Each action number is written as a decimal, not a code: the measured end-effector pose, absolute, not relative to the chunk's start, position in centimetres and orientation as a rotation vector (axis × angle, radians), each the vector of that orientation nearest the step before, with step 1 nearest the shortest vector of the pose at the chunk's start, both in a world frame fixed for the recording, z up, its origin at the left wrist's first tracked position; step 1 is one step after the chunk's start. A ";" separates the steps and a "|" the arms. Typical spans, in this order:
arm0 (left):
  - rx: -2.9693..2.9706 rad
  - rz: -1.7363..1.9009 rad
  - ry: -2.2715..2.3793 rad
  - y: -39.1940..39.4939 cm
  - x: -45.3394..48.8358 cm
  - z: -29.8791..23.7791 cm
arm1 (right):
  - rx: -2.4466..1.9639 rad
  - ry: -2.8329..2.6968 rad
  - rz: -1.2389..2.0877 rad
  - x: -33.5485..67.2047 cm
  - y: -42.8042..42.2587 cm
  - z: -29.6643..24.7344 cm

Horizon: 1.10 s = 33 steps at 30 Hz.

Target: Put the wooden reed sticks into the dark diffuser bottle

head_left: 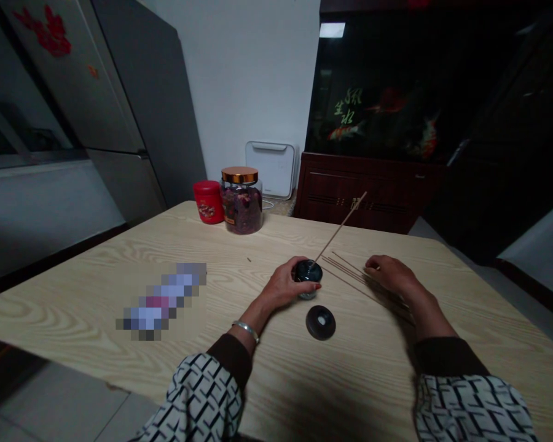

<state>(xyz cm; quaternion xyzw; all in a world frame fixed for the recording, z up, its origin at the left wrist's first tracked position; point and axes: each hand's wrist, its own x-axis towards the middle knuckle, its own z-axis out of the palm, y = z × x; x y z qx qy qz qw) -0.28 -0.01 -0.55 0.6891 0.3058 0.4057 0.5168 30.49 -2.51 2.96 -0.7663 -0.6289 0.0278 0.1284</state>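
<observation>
My left hand (286, 283) is wrapped round a small dark glass jar (308, 271) on the table. Thin brown incense sticks (338, 232) stand in the jar, leaning to the upper right. More incense sticks (348, 276) lie on the wood to the right of the jar, their far ends running under my right hand (391, 273). The fingers of that hand are curled in a pinch at one stick that lies a little apart from the others. A round dark lid (321, 322) with a pale centre sits just in front of the jar.
A blurred, pixelated item (163, 301) lies on the left of the wooden table (258, 344). At the back edge stand a red canister (209, 201) and a clear jar of dried flowers (242, 205). Beyond are a fridge (152, 92) and a fish tank (387, 92).
</observation>
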 end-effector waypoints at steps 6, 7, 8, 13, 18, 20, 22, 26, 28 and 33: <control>1.665 0.974 0.729 -0.1 -0.3 -0.4 | -2.274 -1.893 0.131 29.9 -2.4 1.3; 1.666 0.971 0.729 -0.1 -0.3 -0.4 | -2.268 -1.891 0.147 29.9 -2.3 1.2; 1.665 0.968 0.732 -0.1 -0.3 -0.4 | -2.260 -1.890 0.163 29.9 -2.2 1.1; 1.660 0.978 0.730 0.0 -0.3 -0.6 | -2.209 -1.897 0.203 30.0 -2.2 0.8; 1.651 0.987 0.703 -0.1 -0.4 -0.6 | -2.025 -1.781 0.139 29.9 -2.4 3.7; 1.658 0.987 0.711 -0.1 -0.4 -0.6 | -1.753 -1.558 0.138 29.1 -2.9 6.2; 1.661 0.985 0.726 -0.1 -0.4 -0.5 | -1.418 -1.281 0.272 27.7 -3.7 8.9; 1.656 0.997 0.723 -0.1 -0.3 -0.6 | -0.978 -0.973 0.522 23.2 -5.3 12.0; 1.662 1.002 0.728 -0.1 -0.4 -0.5 | -0.919 -0.966 0.535 21.1 -5.6 12.1; 1.674 0.991 0.750 -0.2 -0.4 -0.3 | -0.929 -1.065 0.478 18.6 -5.2 10.6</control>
